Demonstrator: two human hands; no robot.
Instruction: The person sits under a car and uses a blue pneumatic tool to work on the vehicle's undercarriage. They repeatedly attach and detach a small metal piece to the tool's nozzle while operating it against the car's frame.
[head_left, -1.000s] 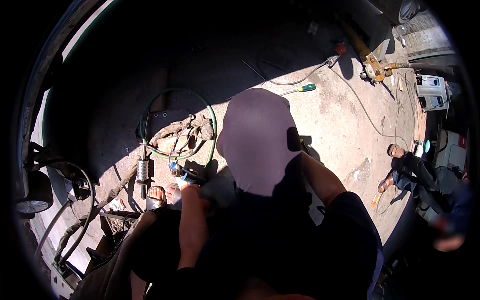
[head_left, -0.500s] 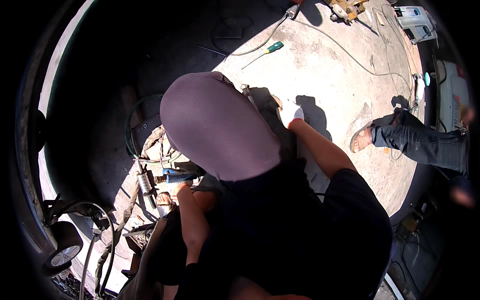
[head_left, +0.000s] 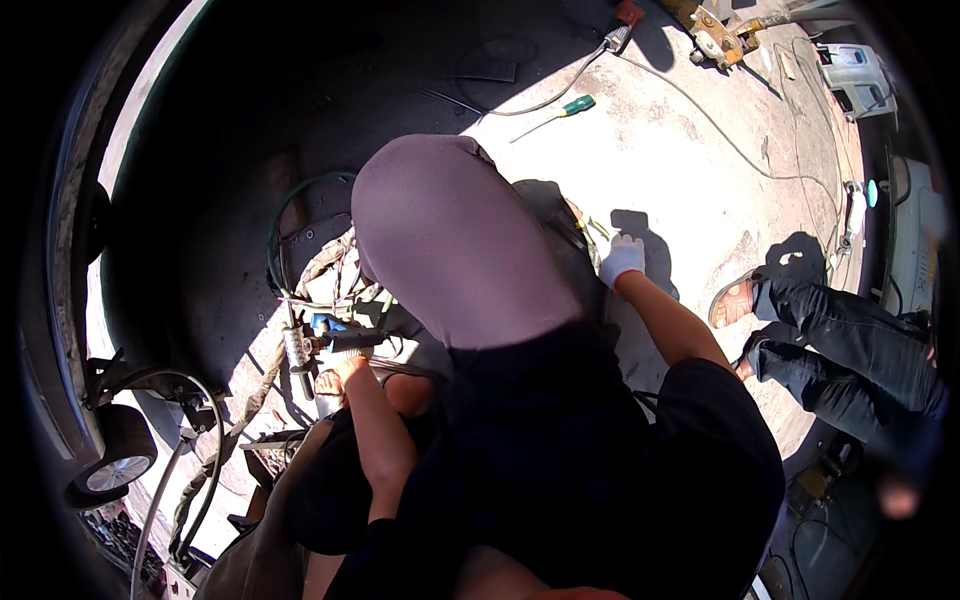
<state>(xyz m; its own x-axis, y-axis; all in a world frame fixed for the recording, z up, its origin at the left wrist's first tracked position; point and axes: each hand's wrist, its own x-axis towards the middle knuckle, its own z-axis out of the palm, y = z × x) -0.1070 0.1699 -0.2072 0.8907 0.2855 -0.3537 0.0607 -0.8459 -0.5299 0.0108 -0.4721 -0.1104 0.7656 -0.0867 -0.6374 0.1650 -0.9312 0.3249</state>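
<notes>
A mauve cloth head covering (head_left: 460, 240) above dark clothing takes up the middle, hiding what lies beneath. At lower left, my left hand (head_left: 350, 360) grips a blue-and-black tool (head_left: 350, 340) beside a ribbed metal cylinder (head_left: 298, 345), cables and green hose. My right hand (head_left: 622, 258), in a white glove, is low at right of the covering, by thin pale yellow-green pieces (head_left: 596, 228); whether it grips them is unclear. A green-handled screwdriver (head_left: 577, 105) lies above on the concrete.
Another person's jeans-clad legs (head_left: 830, 330) and sandalled foot are at right. A yellow metal tool (head_left: 715, 35) with hose, a power cord (head_left: 690, 105) and a white plastic case (head_left: 855, 80) lie at upper right. A car wheel (head_left: 118, 470) and hoses are at left.
The view has swung since a second ago. My right hand has come out from behind the mauve covering. The blue tool now lies more horizontal. The other person's legs have shifted.
</notes>
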